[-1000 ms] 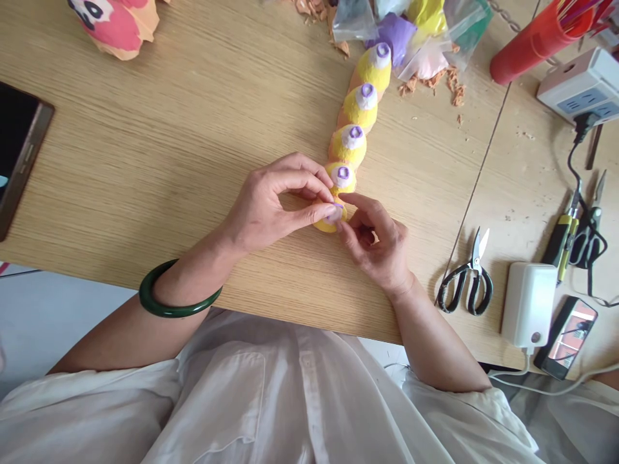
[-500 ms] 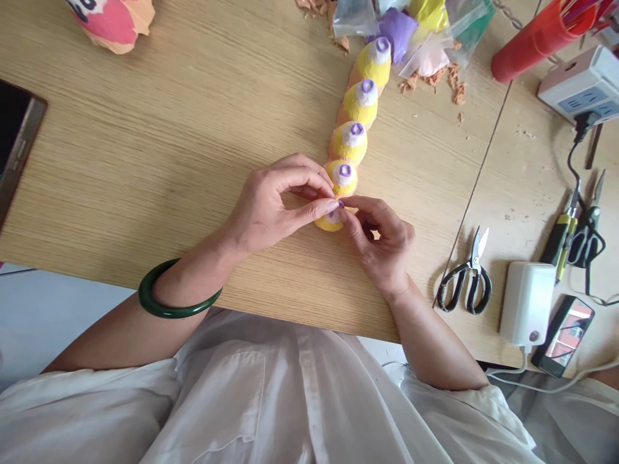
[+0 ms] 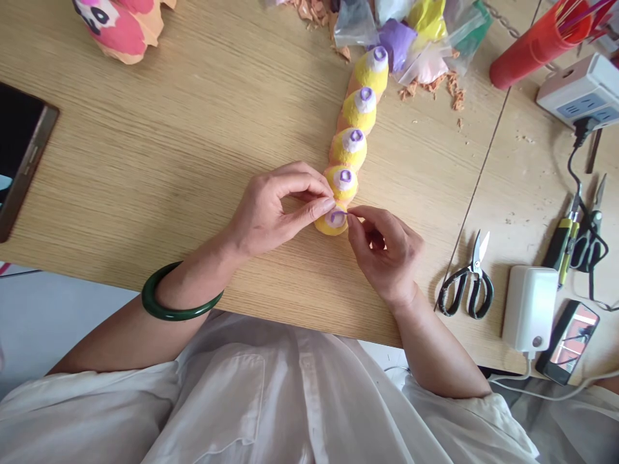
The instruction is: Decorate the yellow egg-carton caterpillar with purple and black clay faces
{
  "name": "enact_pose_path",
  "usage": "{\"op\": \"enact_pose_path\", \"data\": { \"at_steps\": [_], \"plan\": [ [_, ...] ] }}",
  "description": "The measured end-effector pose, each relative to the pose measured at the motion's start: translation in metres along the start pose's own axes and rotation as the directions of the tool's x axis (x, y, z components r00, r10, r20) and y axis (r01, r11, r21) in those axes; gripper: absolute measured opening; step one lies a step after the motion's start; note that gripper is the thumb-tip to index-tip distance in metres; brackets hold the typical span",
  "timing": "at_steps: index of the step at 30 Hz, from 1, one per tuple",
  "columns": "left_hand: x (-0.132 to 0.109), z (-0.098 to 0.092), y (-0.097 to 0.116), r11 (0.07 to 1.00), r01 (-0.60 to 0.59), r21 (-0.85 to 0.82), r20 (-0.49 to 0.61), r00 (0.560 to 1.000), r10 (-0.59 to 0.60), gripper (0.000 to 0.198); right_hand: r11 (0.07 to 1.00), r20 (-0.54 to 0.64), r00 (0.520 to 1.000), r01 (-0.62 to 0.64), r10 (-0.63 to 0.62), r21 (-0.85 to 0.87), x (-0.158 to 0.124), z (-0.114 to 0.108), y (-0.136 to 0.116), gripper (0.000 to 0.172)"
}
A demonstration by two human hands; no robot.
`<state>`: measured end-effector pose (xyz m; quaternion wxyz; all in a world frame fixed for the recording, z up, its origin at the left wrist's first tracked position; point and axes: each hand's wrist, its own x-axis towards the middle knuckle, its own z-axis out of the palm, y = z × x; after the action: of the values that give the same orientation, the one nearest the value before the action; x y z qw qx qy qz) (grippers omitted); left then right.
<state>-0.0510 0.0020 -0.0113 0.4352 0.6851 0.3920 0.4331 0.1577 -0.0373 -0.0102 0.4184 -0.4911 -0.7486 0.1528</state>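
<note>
A row of several yellow bumps [image 3: 348, 150], covered in what looks like soft clay, runs away from me on the table. Most carry a white cap with a small purple ring on top. The nearest bump [image 3: 331, 227] has a white patch with a thin purple clay strip [image 3: 338, 214] lying partly across it. My right hand [image 3: 389, 254] pinches the free end of that strip between thumb and forefinger. On the other side, my left hand [image 3: 275, 209] has its thumb and fingers closed at the nearest bumps, steadying the row; a green bangle [image 3: 155, 299] circles its wrist.
Bags of coloured clay [image 3: 396, 42] lie at the far end among brown crumbs. To the right are black-handled scissors [image 3: 468, 283], a white charger [image 3: 530, 309], a phone [image 3: 568, 341], a power strip [image 3: 580, 90] and a red holder [image 3: 536, 48]. A pink-covered shape [image 3: 123, 32] sits upper left.
My right hand has drawn slightly right and back from the nearest bump, uncovering the purple strip. The left hand stays almost in place. The whole view has shifted slightly.
</note>
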Motion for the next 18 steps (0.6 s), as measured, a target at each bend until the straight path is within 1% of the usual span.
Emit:
{"op": "enact_pose_path", "data": {
  "at_steps": [4,8,10,13,16,18],
  "plan": [
    [0.0005,0.0014,0.0014,0.999,-0.001,0.033,-0.011,1.0,0.001,0.017,1.0,0.019,1.0,0.005,-0.005,-0.024,-0.0002,0.0016,-0.0015,0.007],
    [0.0013,0.0041,0.0013,0.997,0.008,0.079,0.015,1.0,-0.009,0.012,0.998,0.016,0.999,0.029,-0.029,-0.05,-0.0003,0.0026,-0.0011,0.007],
    [0.0014,0.0051,0.0012,0.996,0.015,0.087,0.018,1.0,-0.016,0.01,0.997,0.015,0.998,0.06,-0.059,-0.058,0.0003,0.0022,-0.0008,0.007],
    [0.001,0.0057,0.0012,0.997,0.011,0.074,0.007,1.0,-0.012,0.009,0.986,0.026,0.99,0.138,-0.136,-0.096,0.0017,0.0013,-0.0006,0.005],
    [0.0006,0.0057,0.0014,0.999,0.012,0.043,0.0,1.0,-0.012,0.012,0.966,0.039,0.979,0.206,-0.202,-0.159,0.0023,0.0001,-0.0007,0.003],
    [0.0005,0.0057,0.0017,0.999,0.032,0.027,0.001,0.999,-0.032,0.016,0.958,0.047,0.976,0.22,-0.215,-0.187,0.0022,-0.0008,-0.0011,0.005]
  ]
}}
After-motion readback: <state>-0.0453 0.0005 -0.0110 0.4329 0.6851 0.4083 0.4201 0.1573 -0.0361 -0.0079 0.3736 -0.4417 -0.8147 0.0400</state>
